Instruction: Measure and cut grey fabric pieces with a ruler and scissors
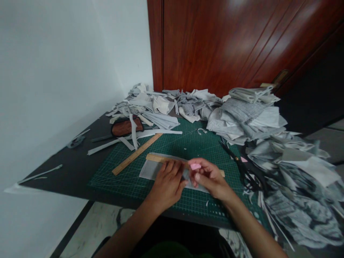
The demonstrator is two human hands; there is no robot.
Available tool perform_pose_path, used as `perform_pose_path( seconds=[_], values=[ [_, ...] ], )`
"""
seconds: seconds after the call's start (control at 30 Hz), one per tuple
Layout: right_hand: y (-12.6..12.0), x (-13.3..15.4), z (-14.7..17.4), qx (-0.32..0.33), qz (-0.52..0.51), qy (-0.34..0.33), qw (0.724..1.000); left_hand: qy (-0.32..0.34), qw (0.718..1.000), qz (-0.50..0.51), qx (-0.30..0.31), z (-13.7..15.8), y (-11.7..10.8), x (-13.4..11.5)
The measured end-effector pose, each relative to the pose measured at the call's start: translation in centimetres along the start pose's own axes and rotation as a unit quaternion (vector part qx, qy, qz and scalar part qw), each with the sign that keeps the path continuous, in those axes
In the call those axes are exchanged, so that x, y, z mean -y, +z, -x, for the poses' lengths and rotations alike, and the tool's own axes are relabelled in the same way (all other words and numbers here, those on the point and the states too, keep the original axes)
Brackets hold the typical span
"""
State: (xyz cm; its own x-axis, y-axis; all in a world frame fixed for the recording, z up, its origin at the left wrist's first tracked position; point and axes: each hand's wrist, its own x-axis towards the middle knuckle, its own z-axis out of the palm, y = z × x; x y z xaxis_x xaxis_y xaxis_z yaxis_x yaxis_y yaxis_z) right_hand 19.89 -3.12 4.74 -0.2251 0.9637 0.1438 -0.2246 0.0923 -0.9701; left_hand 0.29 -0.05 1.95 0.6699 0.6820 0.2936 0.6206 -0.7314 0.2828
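A light grey piece of fabric lies on the green cutting mat, with a wooden ruler across its far edge. My left hand rests flat on the ruler and fabric, its fingers stretched out. Just to its right, my right hand pinches a small pink piece of tailor's chalk above the ruler. Part of the ruler and fabric is hidden under both hands.
A second wooden ruler lies slantwise on the left. Black scissors sit at the mat's right edge. Folded grey cloth is piled at the right, fabric scraps at the back. A brown pouch-like item lies at the left.
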Motion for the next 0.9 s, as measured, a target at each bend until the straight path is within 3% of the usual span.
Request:
perform_pose_path(
  seconds=[0.13,0.27,0.4,0.53,0.6,0.7,0.8,0.9],
  values=[
    [2.4,-1.9,1.2,0.095,-0.011,0.031,0.995,0.015,1.000,0.001,-0.019,0.1,0.9,0.4],
    [5.6,-4.6,2.8,0.108,-0.056,0.052,0.991,-0.012,0.997,-0.072,0.025,-0.5,2.0,1.1],
    [8.8,-9.6,5.6,0.109,-0.076,0.066,0.989,-0.003,0.999,-0.042,0.018,-0.3,2.2,1.2],
    [9.1,-12.1,8.4,0.155,-0.056,0.108,0.980,-0.017,1.000,-0.011,-0.010,0.8,1.7,0.7],
    [8.7,-10.3,8.7,0.182,-0.003,0.112,0.977,-0.014,1.000,-0.006,-0.013,0.9,1.6,0.6],
    [8.5,-4.7,6.8,0.210,0.083,0.090,0.970,-0.010,1.000,-0.012,-0.018,0.7,1.9,0.8],
    [8.9,0.5,2.2,0.197,0.211,0.003,0.957,0.001,1.000,-0.029,0.000,0.4,2.6,1.0],
    [8.6,2.2,-3.5,0.164,0.325,-0.065,0.929,-0.018,0.999,-0.001,-0.027,0.7,3.1,0.9]
  ],
)
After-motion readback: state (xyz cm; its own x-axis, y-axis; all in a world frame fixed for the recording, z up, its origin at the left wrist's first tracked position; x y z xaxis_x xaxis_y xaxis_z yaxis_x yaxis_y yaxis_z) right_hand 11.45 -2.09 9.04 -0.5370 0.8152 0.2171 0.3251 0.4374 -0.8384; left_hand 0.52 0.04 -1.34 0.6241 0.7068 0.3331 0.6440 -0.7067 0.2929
